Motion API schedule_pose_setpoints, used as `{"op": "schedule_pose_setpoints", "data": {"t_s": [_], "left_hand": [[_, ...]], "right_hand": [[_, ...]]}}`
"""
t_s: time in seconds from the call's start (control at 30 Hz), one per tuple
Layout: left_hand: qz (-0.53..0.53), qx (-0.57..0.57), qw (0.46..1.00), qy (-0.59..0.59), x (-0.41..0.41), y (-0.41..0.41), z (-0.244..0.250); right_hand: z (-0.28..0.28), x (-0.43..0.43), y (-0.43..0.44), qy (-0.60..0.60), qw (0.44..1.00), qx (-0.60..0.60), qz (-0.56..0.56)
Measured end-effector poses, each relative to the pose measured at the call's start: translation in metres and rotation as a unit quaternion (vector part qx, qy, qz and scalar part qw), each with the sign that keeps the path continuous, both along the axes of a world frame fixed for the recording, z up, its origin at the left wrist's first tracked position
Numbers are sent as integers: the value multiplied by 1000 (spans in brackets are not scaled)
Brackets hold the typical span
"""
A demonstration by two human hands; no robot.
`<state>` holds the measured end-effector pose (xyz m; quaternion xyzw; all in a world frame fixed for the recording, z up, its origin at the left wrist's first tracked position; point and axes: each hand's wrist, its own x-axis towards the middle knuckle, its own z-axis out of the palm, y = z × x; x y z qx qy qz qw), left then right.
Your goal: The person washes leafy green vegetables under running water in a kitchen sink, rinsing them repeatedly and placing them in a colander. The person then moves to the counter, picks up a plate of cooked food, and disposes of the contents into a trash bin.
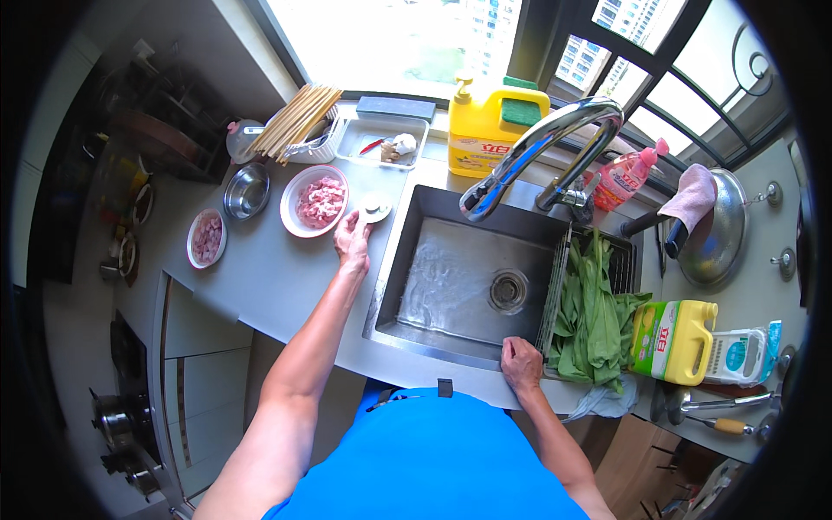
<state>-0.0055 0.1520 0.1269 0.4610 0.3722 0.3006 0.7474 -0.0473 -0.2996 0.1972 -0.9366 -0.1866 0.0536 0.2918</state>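
Note:
My left hand (352,242) is at a small white dish (375,208) with pale pieces in it, its fingers touching the near rim; whether they grip it is hard to tell. Just left of it sits a white bowl (314,201) of cut raw meat. A metal bowl (247,192) and a smaller bowl of meat (207,238) stand farther left. My right hand (521,363), fingers curled, rests on the near edge of the steel sink (455,279). Beside it, leafy greens (590,318) lie over a wire rack at the sink's right.
A chrome faucet (552,146) arches over the sink. Behind are a yellow detergent jug (478,146), a clear tray (380,140) with garlic, ginger and a red chili, and a basket of chopsticks (296,123). Another yellow jug (676,341) stands right of the greens.

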Motion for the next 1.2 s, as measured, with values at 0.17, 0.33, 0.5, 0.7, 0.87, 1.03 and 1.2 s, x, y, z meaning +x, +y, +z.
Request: {"op": "schedule_pose_setpoints", "data": {"t_s": [0.17, 0.33, 0.5, 0.7, 0.87, 1.03, 1.2], "left_hand": [[-92, 338, 929, 119, -46, -13, 22], [-45, 528, 755, 387, -144, 63, 33], [-67, 618, 604, 499, -179, 113, -7], [-212, 650, 632, 365, -112, -27, 16], [-370, 592, 706, 120, -42, -122, 46], [-238, 646, 687, 232, -31, -56, 39], [-225, 641, 662, 317, -27, 2, 26]], "right_hand": [[-1, -1, 0, -1, 1000, 0, -11], [-2, -2, 2, -10, 1000, 3, -5], [-4, -1, 2, -11, 1000, -3, 2], [-6, -2, 0, 12, 1000, -25, -5], [-10, -1, -3, 7, 1000, -20, 0], [-6, -3, -1, 6, 1000, -14, -11], [-5, -3, 1, -4, 1000, -9, -14]]}}
